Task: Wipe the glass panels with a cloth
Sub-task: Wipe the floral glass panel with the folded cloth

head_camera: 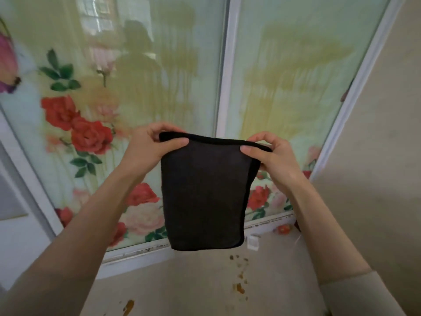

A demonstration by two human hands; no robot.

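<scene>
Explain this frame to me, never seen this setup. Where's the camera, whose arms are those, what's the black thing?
There is no robot here: a person works with bare hands, and the one camera sits on their head, looking forward and down. That is why both forearms come in from the bottom corners.

The left hand and right hand each pinch a top corner of a black cloth, which hangs down flat between them, apart from the glass.

Behind it stand two glass panels with printed roses, the left panel and the right panel, split by a pale frame bar. Both carry yellowish drip streaks, so wiping looks not yet begun. Brown spots mark the floor below, and a small white object lies near the bottom rail.
</scene>
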